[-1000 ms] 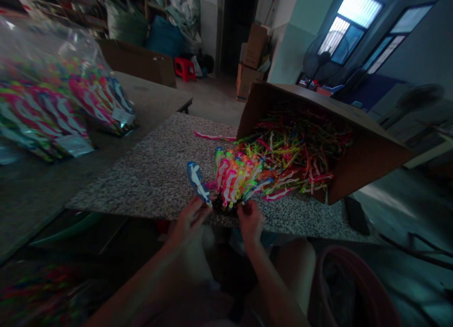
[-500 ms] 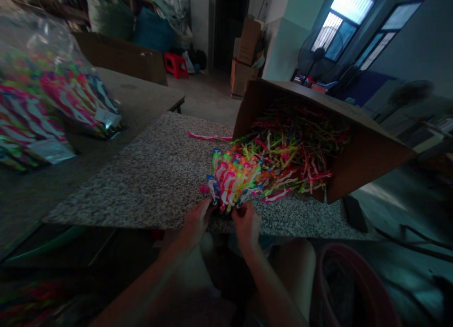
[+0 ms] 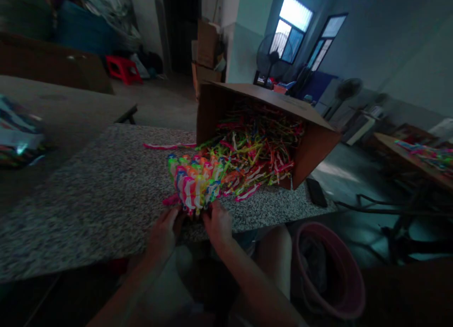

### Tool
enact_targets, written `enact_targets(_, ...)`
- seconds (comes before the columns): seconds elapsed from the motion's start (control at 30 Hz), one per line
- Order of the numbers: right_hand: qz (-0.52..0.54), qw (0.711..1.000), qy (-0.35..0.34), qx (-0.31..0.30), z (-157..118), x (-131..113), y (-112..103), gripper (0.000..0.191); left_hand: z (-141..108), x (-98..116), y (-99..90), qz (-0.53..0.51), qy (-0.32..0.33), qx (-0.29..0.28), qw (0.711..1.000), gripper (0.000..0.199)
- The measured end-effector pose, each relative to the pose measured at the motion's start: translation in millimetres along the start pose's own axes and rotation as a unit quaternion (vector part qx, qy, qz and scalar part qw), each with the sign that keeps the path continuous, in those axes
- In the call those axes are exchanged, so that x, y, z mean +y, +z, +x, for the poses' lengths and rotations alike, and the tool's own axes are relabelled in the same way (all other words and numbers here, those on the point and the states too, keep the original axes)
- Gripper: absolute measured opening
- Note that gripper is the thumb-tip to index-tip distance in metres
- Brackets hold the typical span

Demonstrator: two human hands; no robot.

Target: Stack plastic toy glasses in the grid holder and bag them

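A layered bundle of neon-coloured strips with white bands lies on the speckled stone tabletop, their ends towards me. My left hand is closed at the bundle's near left corner, fingertips against the strip ends. At the near right corner, my right hand pinches the ends with thumb and fingers. The fingertips are dark and partly hidden. Behind the bundle and to its right, a cardboard box lies on its side, with loose strips spilling from its mouth.
One pink strip lies apart beyond the bundle. A black phone rests at the table's right end. Below stands a pink bucket. A second table adjoins at left, with a bagged bundle. Farther off is a red stool.
My view has swung to the right, so the scene sits farther left. Both hands stay at the near end of the bundle. A blue strip at its left edge now sits closer in.
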State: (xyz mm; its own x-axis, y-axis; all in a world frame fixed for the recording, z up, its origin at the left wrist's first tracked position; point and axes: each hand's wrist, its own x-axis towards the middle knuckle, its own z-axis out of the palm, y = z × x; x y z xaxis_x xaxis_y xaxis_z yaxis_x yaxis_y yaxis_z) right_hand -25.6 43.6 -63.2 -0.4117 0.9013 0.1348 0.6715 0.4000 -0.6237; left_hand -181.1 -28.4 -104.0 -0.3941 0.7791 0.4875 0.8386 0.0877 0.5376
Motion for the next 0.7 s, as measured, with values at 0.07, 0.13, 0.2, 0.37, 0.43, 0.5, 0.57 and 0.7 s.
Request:
enact_targets(0.07,0.004,0.999,-0.041,0.009,5.0,24.8,-19.4,0.032,-4.3,5.9,-12.8,0.008,0.01,0.046,0.999,0.039)
enact_targets(0.13,-0.066,0.995,-0.041,0.063,16.6,58.4,-48.0,0.035,-11.6,24.3,-18.6,0.001,0.023,0.118,0.993,0.04)
enact_targets(0.2,-0.201,0.972,-0.004,0.125,34.5,92.8,-77.9,0.041,-14.9,54.9,-7.8,-0.02,0.078,0.133,0.988,0.033)
enact_targets(0.37,-0.396,0.914,-0.081,0.034,68.0,143.4,-111.6,0.035,14.5,128.7,77.8,0.084,0.141,-0.106,0.981,0.044)
enact_targets(0.43,-0.405,0.907,-0.113,0.01,63.9,152.2,-111.5,0.027,28.3,141.3,102.2,0.173,0.09,-0.165,0.967,0.05)
enact_targets(0.5,-0.413,0.899,-0.144,-0.001,53.0,161.6,-111.0,0.025,34.7,146.8,108.7,0.217,0.081,-0.198,0.952,0.05)
enact_targets(0.57,-0.425,0.889,-0.171,-0.008,42.3,171.8,-112.1,0.029,37.1,150.9,102.0,0.224,0.092,-0.205,0.948,0.048)
enact_targets(0.7,-0.42,0.884,-0.205,-0.02,40.7,181.3,-116.1,0.031,60.1,170.7,86.1,0.212,0.062,-0.183,0.958,0.043)
